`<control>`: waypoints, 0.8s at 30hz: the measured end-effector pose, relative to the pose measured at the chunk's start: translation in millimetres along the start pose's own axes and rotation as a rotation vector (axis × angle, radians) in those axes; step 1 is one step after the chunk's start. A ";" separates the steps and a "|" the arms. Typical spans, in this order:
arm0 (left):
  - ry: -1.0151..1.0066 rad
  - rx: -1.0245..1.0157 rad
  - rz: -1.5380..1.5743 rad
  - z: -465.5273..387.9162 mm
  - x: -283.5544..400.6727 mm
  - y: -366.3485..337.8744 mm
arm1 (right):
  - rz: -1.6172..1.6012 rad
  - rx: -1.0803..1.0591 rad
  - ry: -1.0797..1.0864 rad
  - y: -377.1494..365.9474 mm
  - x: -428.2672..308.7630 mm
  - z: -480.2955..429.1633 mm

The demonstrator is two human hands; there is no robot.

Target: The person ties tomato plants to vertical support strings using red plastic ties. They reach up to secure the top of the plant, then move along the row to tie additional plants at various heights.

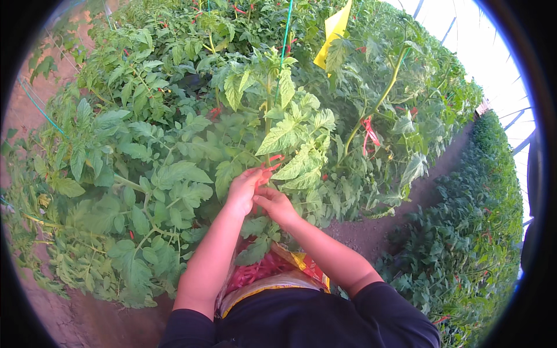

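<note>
Both hands meet at the stem of a tomato plant [268,124] in front of me. A red plastic ribbon [273,163] passes around or beside that stem. My left hand [243,188] pinches the ribbon close to the stem. Just below and to the right, my right hand [275,205] has its thumb and fingers on the lower part of the ribbon. The fingers partly hide the ribbon, so I cannot tell whether it is knotted. At my waist hangs an open bag [300,278] with many red ribbon strips [261,270] inside.
A green string [285,39] runs down to the plant. A yellow card [334,32] hangs behind it. To the right, a bent stem [391,82] carries a tied red ribbon [370,132]. Dense leaves [174,174] crowd the left. A soil path [417,200] separates the rows.
</note>
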State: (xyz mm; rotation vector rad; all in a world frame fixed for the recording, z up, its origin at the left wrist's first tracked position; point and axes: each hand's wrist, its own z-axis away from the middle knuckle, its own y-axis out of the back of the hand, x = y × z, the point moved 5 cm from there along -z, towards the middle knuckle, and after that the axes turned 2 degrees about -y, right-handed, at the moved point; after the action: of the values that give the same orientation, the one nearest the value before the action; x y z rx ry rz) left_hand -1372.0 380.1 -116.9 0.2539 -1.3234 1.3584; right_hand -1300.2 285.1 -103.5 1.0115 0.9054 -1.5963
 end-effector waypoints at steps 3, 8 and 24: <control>-0.002 0.026 0.010 5.5 3.0 -4.7 | 0.018 -0.002 0.045 -0.8 7.7 -8.1; -0.132 0.016 -0.173 13.7 11.3 1.2 | -0.016 0.114 -0.027 16.1 19.2 -4.0; -0.264 0.275 -0.118 -11.2 59.5 -4.2 | -0.026 0.119 -0.037 77.9 12.1 -45.6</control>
State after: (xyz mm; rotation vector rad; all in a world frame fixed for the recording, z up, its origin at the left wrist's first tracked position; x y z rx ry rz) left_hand -1381.4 420.1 -72.2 0.7085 -1.3104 1.4403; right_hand -1218.1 305.3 -137.5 1.0521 0.8094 -1.7021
